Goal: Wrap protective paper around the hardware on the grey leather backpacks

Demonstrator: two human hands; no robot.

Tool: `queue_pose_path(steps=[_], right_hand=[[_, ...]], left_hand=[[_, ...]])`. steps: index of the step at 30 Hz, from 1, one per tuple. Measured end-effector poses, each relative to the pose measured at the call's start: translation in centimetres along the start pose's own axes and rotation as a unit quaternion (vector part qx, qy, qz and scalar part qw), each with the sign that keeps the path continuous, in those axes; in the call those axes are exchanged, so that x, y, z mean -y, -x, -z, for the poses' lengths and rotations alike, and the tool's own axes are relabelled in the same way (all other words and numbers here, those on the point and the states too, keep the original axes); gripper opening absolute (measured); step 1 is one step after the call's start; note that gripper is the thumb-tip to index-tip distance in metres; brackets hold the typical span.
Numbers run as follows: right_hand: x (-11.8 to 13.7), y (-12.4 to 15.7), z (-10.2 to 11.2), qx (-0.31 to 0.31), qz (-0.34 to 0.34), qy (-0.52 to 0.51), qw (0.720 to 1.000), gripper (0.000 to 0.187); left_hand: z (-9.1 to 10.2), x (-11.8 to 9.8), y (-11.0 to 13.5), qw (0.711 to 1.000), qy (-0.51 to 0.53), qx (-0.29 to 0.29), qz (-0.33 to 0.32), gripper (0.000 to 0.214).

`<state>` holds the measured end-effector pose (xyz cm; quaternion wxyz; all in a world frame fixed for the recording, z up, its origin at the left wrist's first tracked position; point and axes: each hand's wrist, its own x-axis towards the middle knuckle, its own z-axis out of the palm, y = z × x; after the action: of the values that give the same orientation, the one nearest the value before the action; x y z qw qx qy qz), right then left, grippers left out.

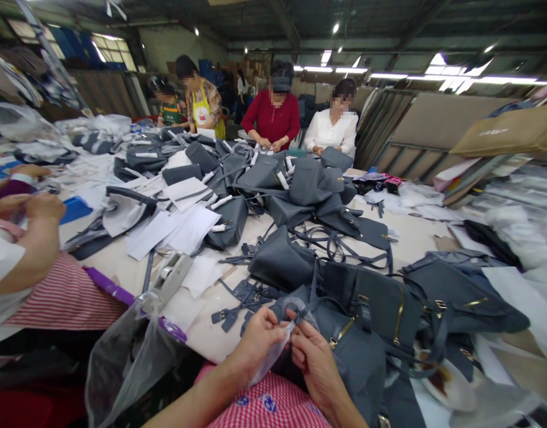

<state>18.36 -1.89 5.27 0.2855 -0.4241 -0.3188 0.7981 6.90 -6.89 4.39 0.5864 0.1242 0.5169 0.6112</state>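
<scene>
1. I'm in a big, dim workroom with strip lights [402, 76] overhead and large boards [446, 122] leaning at the right.
2. The pale tabletop [213, 342] is heaped with dark grey handbags [280, 258], the pile rising towards its far edge, where a person in red [271, 119] and a person in white [331, 132] work.
3. Along the near edge, towards the left, runs a purple strip [110, 285]; a grey dispenser [170, 276] sits just inside it, with white sheets [188, 229] beyond.
4. A clear plastic bag [126, 362] hangs over that edge, its contents hard to make out.
5. Near the close right-hand corner, a round pale dish [451, 389] has something brown inside; handbags with gold zips lie beside it.
6. At the middle of the near edge, the left hand [261, 336] and right hand [312, 348] both pinch clear film [271, 359] between their fingertips, close together.
7. The film is thin, crumpled and see-through, gathered over a dark grey piece; whether that's a handle or a strap, I can't tell.
</scene>
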Motion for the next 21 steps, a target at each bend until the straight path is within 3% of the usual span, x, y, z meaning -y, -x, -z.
queue_pose_path(steps=[6,11,15,18,21], right_hand=[[0.8,0.3,0.7,0.105,-0.054,-0.121,0.986,0.042],[0.1,-0.1,0.9,0.093,-0.015,-0.024,0.995,0.058],[-0.6,-0.3,1.4,0.106,-0.004,0.009,0.994,0.062],[-0.8,-0.2,1.7,0.113,0.003,0.038,0.993,0.06],[-1.0,0.1,2.2,0.117,0.011,0.052,0.992,0.06]], left_hand=[[0.3,-0.5,0.2,0.991,0.071,0.052,0.101,0.039],[0.1,-1.0,0.6,0.989,0.059,0.06,0.126,0.037],[0.2,-0.9,0.6,0.98,0.06,0.11,0.154,0.036],[0.8,-1.0,0.5,0.987,-0.012,0.124,0.105,0.032],[1.8,-1.8,0.4,0.983,-0.149,0.111,-0.004,0.02]])
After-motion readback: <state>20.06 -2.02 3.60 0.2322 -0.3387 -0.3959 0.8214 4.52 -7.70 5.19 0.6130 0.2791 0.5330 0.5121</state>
